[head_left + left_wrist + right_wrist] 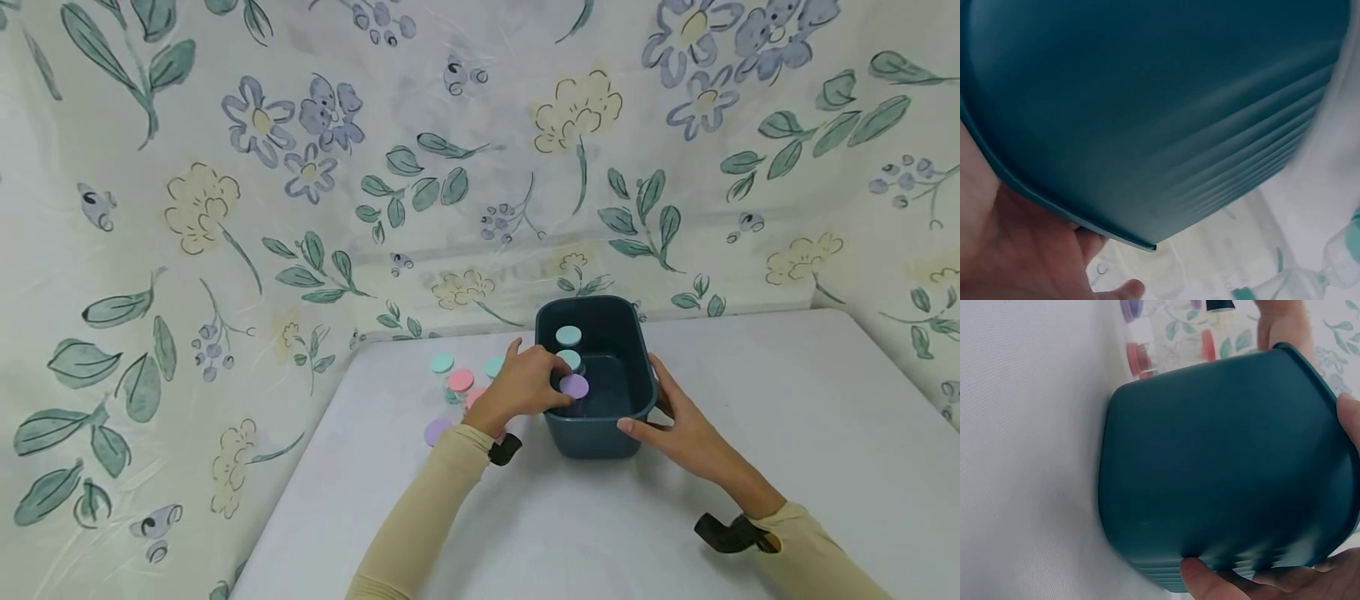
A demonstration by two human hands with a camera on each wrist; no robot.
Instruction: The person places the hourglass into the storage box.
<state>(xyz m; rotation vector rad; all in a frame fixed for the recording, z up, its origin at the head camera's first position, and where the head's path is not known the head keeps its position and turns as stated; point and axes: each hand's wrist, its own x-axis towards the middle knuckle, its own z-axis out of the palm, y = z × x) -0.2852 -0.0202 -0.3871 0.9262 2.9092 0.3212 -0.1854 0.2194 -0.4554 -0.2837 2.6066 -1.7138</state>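
In the head view my left hand (532,383) reaches over the left rim of a dark teal plastic bin (597,439). Thumb and fingers pinch a small jar with a purple lid (574,387) inside it; the jar's body is mostly hidden. Two jars with light teal lids (568,336) stand along the bin's left inner side. My right hand (686,429) grips the bin's right side, thumb at the near rim corner, fingers along the outer wall. In the left wrist view the bin wall (1166,125) hides the left fingertips.
Left of the bin, several clear jars with teal, pink (461,380) and purple lids (438,432) stand on the white table (360,517), partly behind my left arm. A flower-patterned sheet (480,167) hangs behind the table and along its left side.
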